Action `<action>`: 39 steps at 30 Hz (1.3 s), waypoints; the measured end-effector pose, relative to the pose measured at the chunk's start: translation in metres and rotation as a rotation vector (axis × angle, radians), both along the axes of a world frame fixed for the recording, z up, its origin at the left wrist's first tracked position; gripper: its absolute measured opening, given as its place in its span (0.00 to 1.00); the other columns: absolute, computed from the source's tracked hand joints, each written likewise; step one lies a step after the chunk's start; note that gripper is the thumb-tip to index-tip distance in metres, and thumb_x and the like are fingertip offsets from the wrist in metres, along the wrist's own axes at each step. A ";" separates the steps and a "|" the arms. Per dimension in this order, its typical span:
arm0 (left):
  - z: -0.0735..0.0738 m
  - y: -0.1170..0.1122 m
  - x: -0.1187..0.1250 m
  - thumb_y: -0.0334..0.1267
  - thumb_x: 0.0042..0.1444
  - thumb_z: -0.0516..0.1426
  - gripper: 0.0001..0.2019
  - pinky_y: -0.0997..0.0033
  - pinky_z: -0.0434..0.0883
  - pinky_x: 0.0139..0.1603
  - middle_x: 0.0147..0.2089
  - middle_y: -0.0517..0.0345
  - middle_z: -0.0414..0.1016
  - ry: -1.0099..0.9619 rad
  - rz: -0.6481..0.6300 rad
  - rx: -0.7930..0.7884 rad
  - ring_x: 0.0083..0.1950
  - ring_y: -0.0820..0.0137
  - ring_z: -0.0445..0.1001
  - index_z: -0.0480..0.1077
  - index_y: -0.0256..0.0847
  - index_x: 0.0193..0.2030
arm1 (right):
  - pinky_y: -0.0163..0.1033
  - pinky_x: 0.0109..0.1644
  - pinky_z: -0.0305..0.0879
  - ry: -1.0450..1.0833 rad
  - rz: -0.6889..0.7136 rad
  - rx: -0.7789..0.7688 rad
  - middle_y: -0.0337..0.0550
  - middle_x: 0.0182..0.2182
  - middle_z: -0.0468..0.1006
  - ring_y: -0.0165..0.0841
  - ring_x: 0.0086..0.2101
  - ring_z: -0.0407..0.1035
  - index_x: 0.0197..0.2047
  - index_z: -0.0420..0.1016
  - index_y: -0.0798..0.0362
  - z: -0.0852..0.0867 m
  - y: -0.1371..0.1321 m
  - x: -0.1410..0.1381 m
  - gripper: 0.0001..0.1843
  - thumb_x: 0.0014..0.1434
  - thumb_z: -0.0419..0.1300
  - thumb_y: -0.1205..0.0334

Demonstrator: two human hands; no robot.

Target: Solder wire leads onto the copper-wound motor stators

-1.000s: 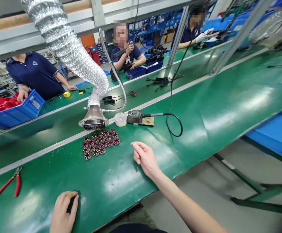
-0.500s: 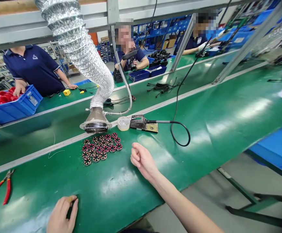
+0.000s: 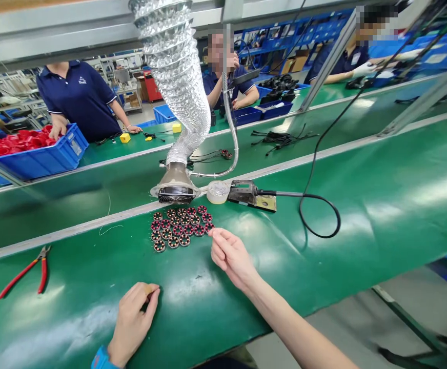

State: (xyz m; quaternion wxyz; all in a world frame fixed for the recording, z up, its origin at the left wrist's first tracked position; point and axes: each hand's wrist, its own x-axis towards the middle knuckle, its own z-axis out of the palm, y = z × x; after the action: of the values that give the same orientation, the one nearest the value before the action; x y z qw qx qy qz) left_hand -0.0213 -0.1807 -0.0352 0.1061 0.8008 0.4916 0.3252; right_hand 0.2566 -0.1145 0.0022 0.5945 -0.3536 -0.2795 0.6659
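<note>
Just off right hand [image 3: 233, 256] (fingertips nearest) lie coils [image 3: 181, 228].

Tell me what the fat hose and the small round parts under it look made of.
Hose: thin aluminium foil by its look, shiny, silver, crinkled in ribs. Round parts: likely copper wire wound on metal cores, reddish and coppery glints; too small to be sure.

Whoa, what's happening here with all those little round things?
A person is at a green bench. Their right hand reaches to a cluster of small coils, fingertips at the nearest one. Their left hand rests on the bench, curled over something small and dark, too hidden to name. A silver duct hangs just behind the coils, red pliers lie off to the left, and other people work on the far side.
</note>
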 end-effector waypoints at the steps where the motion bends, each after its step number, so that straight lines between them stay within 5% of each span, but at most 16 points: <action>1: -0.001 -0.001 -0.004 0.35 0.66 0.57 0.06 0.70 0.73 0.34 0.34 0.54 0.79 -0.008 0.021 0.009 0.32 0.69 0.77 0.76 0.42 0.40 | 0.30 0.18 0.42 0.004 0.011 -0.003 0.24 0.14 0.57 0.20 0.12 0.46 0.38 0.73 0.52 0.000 0.000 -0.003 0.18 0.58 0.69 0.46; 4: -0.004 0.002 -0.028 0.35 0.66 0.57 0.06 0.69 0.73 0.37 0.35 0.53 0.80 0.020 0.053 0.046 0.34 0.69 0.77 0.76 0.42 0.41 | 0.30 0.18 0.42 0.037 0.030 -0.002 0.23 0.14 0.55 0.19 0.12 0.44 0.34 0.69 0.51 0.001 0.001 -0.013 0.19 0.60 0.68 0.45; 7: 0.001 0.019 -0.078 0.37 0.65 0.58 0.05 0.65 0.74 0.46 0.39 0.52 0.80 0.157 0.129 0.114 0.41 0.65 0.79 0.76 0.42 0.40 | 0.29 0.18 0.42 0.050 0.048 -0.009 0.23 0.14 0.55 0.19 0.12 0.43 0.31 0.64 0.50 0.000 0.001 -0.024 0.22 0.61 0.66 0.44; 9: 0.009 0.038 -0.121 0.44 0.64 0.58 0.10 0.57 0.72 0.53 0.43 0.46 0.79 0.306 0.331 0.167 0.47 0.58 0.77 0.77 0.40 0.41 | 0.29 0.18 0.42 0.043 0.072 -0.025 0.23 0.14 0.54 0.19 0.12 0.43 0.30 0.64 0.50 -0.001 0.000 -0.032 0.23 0.61 0.66 0.43; 11: 0.016 0.058 -0.164 0.52 0.63 0.56 0.22 0.45 0.65 0.61 0.56 0.35 0.74 0.445 0.652 0.185 0.60 0.46 0.71 0.75 0.35 0.53 | 0.29 0.18 0.42 0.035 0.102 -0.045 0.24 0.14 0.54 0.19 0.12 0.44 0.30 0.65 0.51 -0.003 -0.002 -0.043 0.23 0.61 0.65 0.42; 14: 0.020 0.078 -0.212 0.59 0.62 0.53 0.37 0.36 0.53 0.68 0.66 0.27 0.63 0.513 0.946 0.040 0.70 0.37 0.57 0.66 0.28 0.66 | 0.29 0.18 0.42 0.021 0.150 -0.081 0.25 0.13 0.55 0.19 0.12 0.45 0.27 0.64 0.51 -0.008 -0.005 -0.065 0.26 0.61 0.65 0.39; 17: 0.016 0.085 -0.234 0.58 0.63 0.51 0.37 0.39 0.53 0.68 0.66 0.29 0.64 0.490 1.008 -0.175 0.68 0.39 0.60 0.64 0.29 0.68 | 0.30 0.17 0.42 -0.008 0.181 -0.131 0.27 0.13 0.56 0.19 0.11 0.47 0.24 0.63 0.52 -0.012 -0.007 -0.091 0.30 0.60 0.64 0.36; 23: 0.011 0.088 -0.267 0.53 0.66 0.50 0.35 0.39 0.47 0.71 0.70 0.27 0.56 0.524 1.041 -0.091 0.72 0.40 0.52 0.61 0.26 0.69 | 0.30 0.16 0.42 -0.079 0.203 -0.177 0.28 0.11 0.56 0.20 0.11 0.49 0.20 0.63 0.52 -0.019 -0.013 -0.133 0.35 0.57 0.61 0.29; 26: 0.012 0.094 -0.281 0.49 0.68 0.48 0.30 0.40 0.59 0.64 0.62 0.28 0.65 0.537 1.009 -0.217 0.64 0.42 0.62 0.65 0.26 0.67 | 0.29 0.15 0.43 -0.102 0.209 -0.186 0.29 0.11 0.57 0.20 0.10 0.49 0.20 0.63 0.52 -0.022 -0.018 -0.148 0.35 0.57 0.60 0.28; 30: 0.016 0.080 -0.237 0.41 0.69 0.45 0.24 0.47 0.66 0.57 0.52 0.32 0.68 0.550 0.937 -0.161 0.56 0.47 0.67 0.69 0.25 0.61 | 0.28 0.15 0.43 -0.130 0.187 -0.202 0.29 0.11 0.57 0.19 0.10 0.49 0.19 0.62 0.52 -0.027 -0.024 -0.159 0.36 0.59 0.58 0.28; 32: 0.020 0.057 -0.181 0.40 0.71 0.44 0.23 0.52 0.69 0.56 0.51 0.36 0.68 0.421 0.831 -0.059 0.54 0.52 0.69 0.67 0.27 0.62 | 0.28 0.15 0.42 -0.135 0.183 -0.203 0.29 0.10 0.56 0.20 0.10 0.49 0.18 0.61 0.52 -0.031 -0.026 -0.161 0.37 0.59 0.56 0.27; 36: 0.027 0.002 -0.054 0.40 0.72 0.47 0.21 0.67 0.74 0.49 0.52 0.45 0.68 0.130 0.424 -0.061 0.47 0.66 0.74 0.62 0.36 0.67 | 0.29 0.14 0.38 -0.129 0.170 -0.180 0.30 0.08 0.53 0.20 0.09 0.46 0.15 0.58 0.51 -0.036 -0.029 -0.162 0.40 0.60 0.52 0.25; 39: 0.031 -0.016 0.004 0.41 0.71 0.52 0.23 0.70 0.75 0.42 0.52 0.45 0.70 0.139 0.264 -0.018 0.45 0.67 0.76 0.58 0.37 0.69 | 0.30 0.13 0.37 -0.159 0.161 -0.205 0.29 0.08 0.51 0.20 0.10 0.43 0.14 0.56 0.50 -0.038 -0.032 -0.162 0.41 0.57 0.51 0.22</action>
State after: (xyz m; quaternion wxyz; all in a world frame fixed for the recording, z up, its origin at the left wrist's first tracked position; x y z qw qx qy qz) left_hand -0.0177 -0.1963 -0.0046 0.0353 0.7489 0.6016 0.2757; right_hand 0.0944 -0.1463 -0.0360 0.4760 -0.4405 -0.2837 0.7063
